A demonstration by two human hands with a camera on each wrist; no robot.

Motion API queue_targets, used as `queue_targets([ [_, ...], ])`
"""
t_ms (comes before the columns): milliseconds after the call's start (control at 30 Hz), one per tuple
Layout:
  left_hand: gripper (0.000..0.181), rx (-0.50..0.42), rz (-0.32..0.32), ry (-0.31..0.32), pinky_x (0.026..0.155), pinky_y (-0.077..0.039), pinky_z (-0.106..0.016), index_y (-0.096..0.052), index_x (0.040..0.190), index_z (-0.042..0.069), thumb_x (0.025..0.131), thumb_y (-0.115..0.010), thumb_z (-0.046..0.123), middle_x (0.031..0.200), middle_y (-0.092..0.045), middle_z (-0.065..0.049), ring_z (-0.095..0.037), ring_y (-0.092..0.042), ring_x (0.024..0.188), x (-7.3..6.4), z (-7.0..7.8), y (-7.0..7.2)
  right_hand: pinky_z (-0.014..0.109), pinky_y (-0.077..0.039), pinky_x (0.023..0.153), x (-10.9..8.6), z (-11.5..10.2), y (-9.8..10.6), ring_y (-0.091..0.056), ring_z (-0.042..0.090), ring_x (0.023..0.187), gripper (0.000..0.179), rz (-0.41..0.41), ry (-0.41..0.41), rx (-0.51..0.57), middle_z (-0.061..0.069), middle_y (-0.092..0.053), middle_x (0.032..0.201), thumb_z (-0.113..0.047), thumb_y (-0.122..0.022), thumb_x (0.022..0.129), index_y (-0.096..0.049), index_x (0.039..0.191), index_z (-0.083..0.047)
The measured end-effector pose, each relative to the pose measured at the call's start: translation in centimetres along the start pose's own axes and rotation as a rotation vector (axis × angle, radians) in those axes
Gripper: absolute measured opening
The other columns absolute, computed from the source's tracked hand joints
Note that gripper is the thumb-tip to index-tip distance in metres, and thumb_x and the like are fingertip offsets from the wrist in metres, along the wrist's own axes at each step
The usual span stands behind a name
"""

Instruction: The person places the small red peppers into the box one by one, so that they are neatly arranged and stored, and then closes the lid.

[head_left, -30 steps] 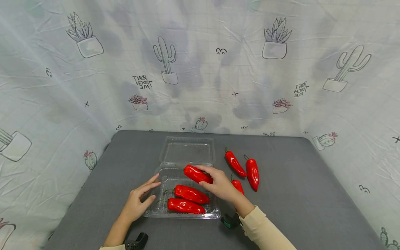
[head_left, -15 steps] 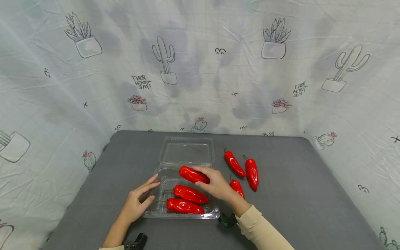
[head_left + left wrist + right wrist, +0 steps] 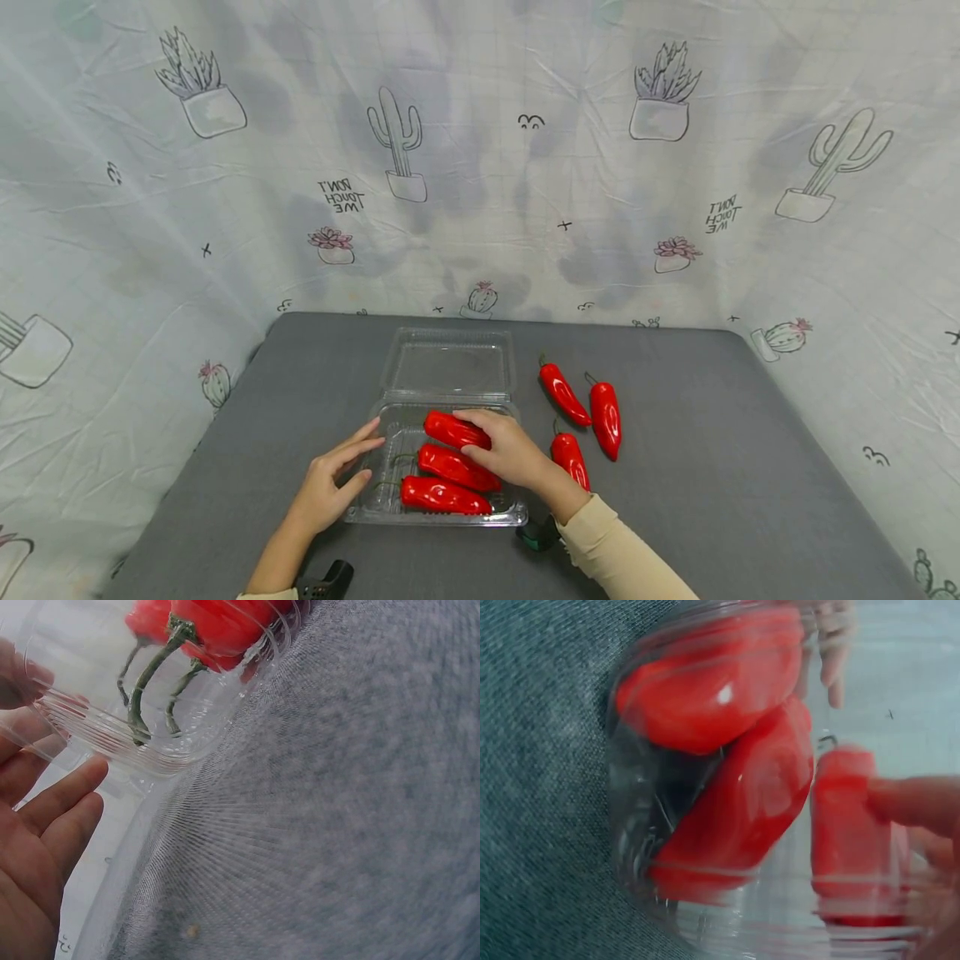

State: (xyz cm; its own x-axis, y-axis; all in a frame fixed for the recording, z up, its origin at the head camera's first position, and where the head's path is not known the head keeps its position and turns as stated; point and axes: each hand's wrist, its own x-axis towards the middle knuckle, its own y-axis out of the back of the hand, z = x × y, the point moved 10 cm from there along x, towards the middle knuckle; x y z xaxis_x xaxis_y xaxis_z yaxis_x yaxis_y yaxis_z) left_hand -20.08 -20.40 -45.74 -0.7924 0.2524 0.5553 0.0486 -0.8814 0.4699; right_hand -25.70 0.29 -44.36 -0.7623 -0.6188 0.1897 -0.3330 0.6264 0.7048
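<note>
A clear plastic clamshell box [image 3: 435, 518] stands with its lid [image 3: 450, 360] folded back. Two red peppers lie in the tray: a front pepper [image 3: 446, 495] and a middle pepper [image 3: 457, 467]. My right hand [image 3: 513, 450] grips a third red pepper [image 3: 450, 428] between thumb and fingers, low in the tray's back part; the right wrist view shows this held pepper [image 3: 847, 840] beside the other two. At the box's left wall rests my left hand [image 3: 330, 483], fingers extended; in the left wrist view, the fingers [image 3: 71, 796] lie against the clear plastic, and green stems [image 3: 154, 682] show through it.
Three more red peppers lie on the grey table right of the box: a far one [image 3: 562, 393], a right one [image 3: 606, 419] and a near one [image 3: 570, 458] partly behind my right forearm. A cactus-print curtain [image 3: 480, 167] surrounds the table.
My right hand has moved left and down with its pepper, from above the tray to beside the middle pepper. The left hand stays at the box's left side.
</note>
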Motion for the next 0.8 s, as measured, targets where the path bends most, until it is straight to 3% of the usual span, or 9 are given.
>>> queue_targets([
  [233,0.044,0.01,-0.013,0.021,0.096,-0.036,-0.008,-0.061,0.121,-0.002,0.079,-0.064,-0.014,0.139,-0.046,-0.027,-0.003,-0.039,0.133,0.1,0.1,0.0,0.034,-0.051,0.093,0.4,0.4,-0.5,-0.058,0.017,0.11,0.051,-0.024,-0.048,-0.068,0.005,-0.059,0.13,-0.016,-0.067,0.088,-0.051,0.135,-0.008],
  [500,0.043,0.008,0.011,-0.023,0.097,-0.036,-0.007,-0.061,0.116,-0.01,0.074,-0.062,-0.02,0.135,-0.048,-0.031,-0.005,-0.041,0.132,0.1,0.3,0.0,0.035,-0.049,0.097,0.8,0.4,-1.0,-0.058,0.016,0.112,0.049,-0.058,-0.068,-0.133,0.004,-0.061,0.128,-0.014,-0.067,0.087,-0.053,0.134,-0.007],
  [800,0.045,0.009,-0.015,0.008,0.097,-0.037,-0.009,-0.061,0.121,-0.002,0.078,-0.065,-0.013,0.139,-0.047,-0.026,-0.004,-0.041,0.132,0.2,0.3,0.0,0.037,-0.046,0.101,0.8,0.2,-1.0,-0.057,0.019,0.118,0.048,-0.052,-0.06,-0.153,0.006,-0.06,0.129,-0.01,-0.066,0.087,-0.053,0.134,-0.004],
])
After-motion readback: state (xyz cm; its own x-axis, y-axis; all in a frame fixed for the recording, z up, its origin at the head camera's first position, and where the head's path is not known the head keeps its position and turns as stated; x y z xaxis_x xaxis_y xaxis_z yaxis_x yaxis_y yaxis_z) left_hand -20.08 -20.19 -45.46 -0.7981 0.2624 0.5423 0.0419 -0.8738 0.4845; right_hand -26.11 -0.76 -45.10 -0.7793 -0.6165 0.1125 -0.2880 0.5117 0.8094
